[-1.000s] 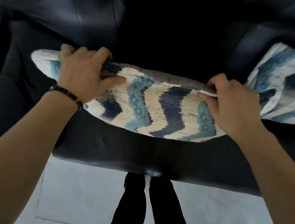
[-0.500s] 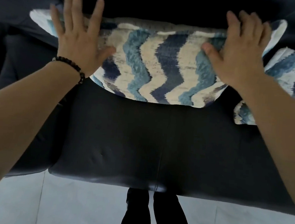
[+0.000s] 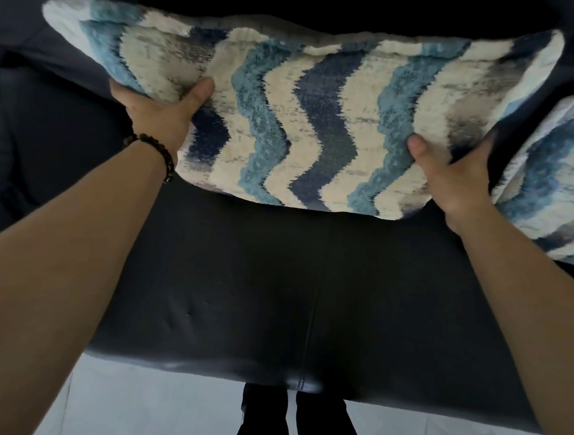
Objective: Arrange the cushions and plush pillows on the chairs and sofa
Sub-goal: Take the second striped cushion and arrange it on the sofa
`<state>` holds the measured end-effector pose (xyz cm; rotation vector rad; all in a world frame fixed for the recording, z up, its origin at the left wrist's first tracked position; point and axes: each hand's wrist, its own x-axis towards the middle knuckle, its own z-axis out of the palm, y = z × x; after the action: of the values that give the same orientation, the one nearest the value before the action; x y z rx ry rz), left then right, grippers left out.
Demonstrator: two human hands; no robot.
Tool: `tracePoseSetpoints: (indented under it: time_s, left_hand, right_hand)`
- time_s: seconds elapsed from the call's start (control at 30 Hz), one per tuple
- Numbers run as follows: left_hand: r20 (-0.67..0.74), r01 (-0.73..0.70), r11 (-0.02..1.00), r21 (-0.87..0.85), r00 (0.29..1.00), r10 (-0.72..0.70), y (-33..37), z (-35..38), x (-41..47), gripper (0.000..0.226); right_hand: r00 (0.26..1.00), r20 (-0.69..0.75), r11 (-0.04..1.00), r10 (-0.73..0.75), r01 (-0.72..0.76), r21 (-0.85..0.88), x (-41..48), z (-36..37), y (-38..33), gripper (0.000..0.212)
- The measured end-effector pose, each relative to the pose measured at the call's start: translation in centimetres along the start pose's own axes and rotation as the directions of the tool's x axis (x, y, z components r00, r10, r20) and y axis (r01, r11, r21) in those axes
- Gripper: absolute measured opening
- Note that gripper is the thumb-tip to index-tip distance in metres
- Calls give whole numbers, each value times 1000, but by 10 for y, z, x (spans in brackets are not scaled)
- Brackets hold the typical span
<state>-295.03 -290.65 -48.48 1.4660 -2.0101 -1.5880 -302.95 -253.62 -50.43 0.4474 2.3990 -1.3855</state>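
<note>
A person leans over a dark navy leather sofa [image 3: 273, 285], both bare arms reaching forward. Between the hands is a plush rectangular cushion with wavy stripes of cream, teal and dark blue [image 3: 307, 116], standing on its long edge at the back of the seat, toward 12 o'clock, and filling most of the width of the view.

The left hand [image 3: 160, 111], at about 10 o'clock, grips the cushion's lower left part: the thumb presses on the front face and the fingers are hidden behind the fabric. A dark beaded bracelet [image 3: 157, 152] circles that wrist. The right hand [image 3: 454, 172], at about 2 o'clock, grips the lower right part the same way, thumb in front, fingers curled round the side edge.

Half a second ago both hands lay flat and spread open on the cushion's face, pressing it back. Now they have closed round its lower corners, and the cushion shows more of its front, looming larger and more upright.

A second cushion in the same wavy blue and cream plush [image 3: 563, 177] sits at 3 o'clock, just beside the first and partly cut off by the edge of the view. At 6 o'clock, pale floor tiles [image 3: 126, 407] and the person's dark trouser legs [image 3: 296, 424] show below the seat's front edge.
</note>
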Motion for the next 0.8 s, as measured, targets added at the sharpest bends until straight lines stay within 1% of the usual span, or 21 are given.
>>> tracePoseSetpoints:
  time_s: [0.07, 0.1, 0.17, 0.2, 0.23, 0.27, 0.3, 0.33, 0.37, 0.4, 0.43, 0.47, 0.5, 0.53, 0.57, 0.6, 0.63, 0.7, 0.73, 0.77, 0.8]
  left_hand:
    - [-63, -48, 999, 7, 997, 49, 8, -2, 1, 125]
    - [-122, -66, 997, 29, 990, 69, 12, -3, -2, 119]
    - [-226, -77, 989, 123, 969, 103, 19, -7, -7, 129]
    - [-242, -59, 979, 194, 964, 107, 23, -7, -8, 135]
    - [-227, -25, 956, 291, 969, 95, 26, -7, -9, 139]
    - [-190, 10, 915, 403, 979, 73, 26, -5, -8, 139]
    - [-152, 21, 864, 502, 986, 65, 24, -3, -7, 135]
    - [-125, -12, 827, 562, 987, 100, 22, -1, -7, 127]
    - [-102, -80, 806, 587, 980, 172, 19, -1, -7, 115]
    - [-64, -192, 768, 611, 955, 289, 14, -4, -8, 101]
    - [2, -332, 679, 655, 899, 438, 9, -7, -10, 89]
    - [116, -466, 528, 710, 817, 566, 4, -11, -11, 78]
    - [268, -577, 335, 745, 718, 643, 1, -15, -11, 69]
    - [420, -654, 137, 744, 618, 665, -1, -17, -6, 63]
    - [525, -686, -9, 727, 548, 652, 1, -17, -1, 59]
    - [571, -692, -79, 718, 520, 635, 6, -13, 5, 56]
    - [572, -679, -92, 728, 529, 627, 13, -7, 11, 53]
    - [533, -643, -58, 763, 577, 619, 28, 6, 18, 42]
    - [515, -633, -39, 773, 591, 621, 35, 11, 21, 37]
    - [491, -619, -17, 785, 607, 625, 39, 14, 23, 32]
    - [450, -593, 15, 805, 626, 637, 42, 15, 25, 28]
  right_hand:
    - [1000, -29, 994, -6, 9, 112, 3, 2, -9, 108]
    - [998, -63, 988, -19, 28, 149, 1, 2, -11, 107]
    - [988, -151, 979, -37, 66, 193, -2, 5, -9, 113]
    - [983, -180, 980, -41, 75, 186, -2, 8, -6, 112]
    - [980, -197, 989, -18, 47, 143, -1, 11, -5, 112]
    - [975, -216, 998, 43, -30, 62, -1, 14, -4, 115]
    - [962, -235, 989, 139, -148, -25, -1, 17, -4, 120]
    - [942, -254, 964, 218, -249, -95, -3, 20, -5, 125]
    - [931, -290, 948, 223, -277, -159, -8, 22, -8, 128]
    - [933, -342, 951, 114, -202, -235, -15, 25, -9, 127]
    - [924, -370, 938, -96, -41, -345, -23, 29, -11, 118]
    - [873, -348, 868, -343, 152, -473, -29, 33, -15, 102]
    - [785, -284, 753, -550, 320, -575, -34, 37, -21, 82]
    - [697, -209, 634, -686, 431, -642, -34, 42, -28, 63]
    - [645, -143, 544, -751, 481, -688, -30, 47, -36, 51]
    - [636, -87, 481, -767, 481, -733, -23, 52, -45, 46]
    - [667, -37, 438, -745, 445, -781, -14, 54, -52, 46]
    - [775, 12, 396, -632, 337, -854, 5, 55, -62, 48]
    - [807, 24, 373, -590, 299, -878, 13, 52, -67, 45]
    - [808, 30, 348, -588, 287, -892, 20, 49, -72, 42]
    - [784, 39, 321, -619, 298, -899, 25, 44, -77, 40]
